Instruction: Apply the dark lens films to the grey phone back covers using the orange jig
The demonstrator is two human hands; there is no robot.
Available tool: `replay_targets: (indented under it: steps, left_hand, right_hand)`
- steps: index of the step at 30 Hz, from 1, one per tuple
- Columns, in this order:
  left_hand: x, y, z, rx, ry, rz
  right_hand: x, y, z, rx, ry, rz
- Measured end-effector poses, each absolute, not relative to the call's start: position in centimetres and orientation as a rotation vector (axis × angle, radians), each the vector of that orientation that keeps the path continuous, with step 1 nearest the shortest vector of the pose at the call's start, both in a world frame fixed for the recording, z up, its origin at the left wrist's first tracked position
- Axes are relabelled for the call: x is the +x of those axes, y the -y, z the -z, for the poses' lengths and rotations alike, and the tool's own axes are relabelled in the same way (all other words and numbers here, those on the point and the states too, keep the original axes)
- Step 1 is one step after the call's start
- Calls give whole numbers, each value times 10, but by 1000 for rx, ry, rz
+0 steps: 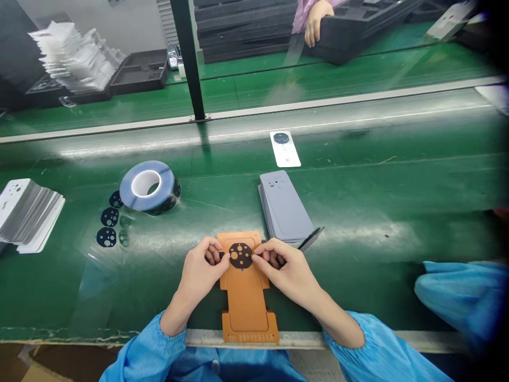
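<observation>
An orange fixture plate [246, 305] with a long recess lies at the belt's front edge. Over its upper end is a round black adhesive sticker [245, 258] with several holes. My left hand [202, 268] pinches the sticker's left edge between thumb and forefinger. On the opposite edge, my right hand [288, 270] pinches it the same way. Dark tweezers [312, 239] stick out beyond my right hand, seemingly tucked in its curled fingers; their other end is hidden. Behind that hand stands a stack of grey phone-shaped panels [288, 207].
Left of me sits a roll of blue film tape [149, 204], its loose strip carrying black stickers [106, 237]. White panels [42, 212] are stacked far left; one white panel [288, 151] lies ahead. A co-worker's hand [318, 21] touches a black tray [350, 32]; a blue sleeve [461, 292] is at right.
</observation>
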State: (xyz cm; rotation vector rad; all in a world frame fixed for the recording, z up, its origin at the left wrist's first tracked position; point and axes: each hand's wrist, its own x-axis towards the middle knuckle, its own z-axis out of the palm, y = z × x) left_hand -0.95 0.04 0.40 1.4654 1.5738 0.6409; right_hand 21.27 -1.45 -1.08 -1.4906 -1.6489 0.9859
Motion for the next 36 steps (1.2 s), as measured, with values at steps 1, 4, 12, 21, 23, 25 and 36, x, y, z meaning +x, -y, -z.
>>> replay_targets:
  steps: [1, 4, 12, 21, 23, 25, 36]
  left_hand:
    - [-10, 0, -4, 1473, -1573, -636]
    - [-11, 1, -1, 1511, -1575, -643]
    - [-11, 7, 4, 2023, -1482, -643]
    - [-8, 10, 4, 2100, -1551, -600]
    - [-9, 10, 2, 2029, -1559, -611]
    - [-11, 9, 1, 1947, -1551, -635]
    - [-21, 9, 5, 1648, -1453, -845]
  right_hand:
    - [211, 15, 12, -1500, 1645, -976]
    - [208, 16, 14, -1522, 1633, -977]
    - [210, 18, 15, -1495, 1642, -947]
    - [261, -10, -22, -1607, 1669, -213]
    - [275, -23, -22, -1776, 1689, -166]
    - [286, -34, -19, -1943, 1708, -214]
    - [286, -29, -23, -1752, 1045, -583]
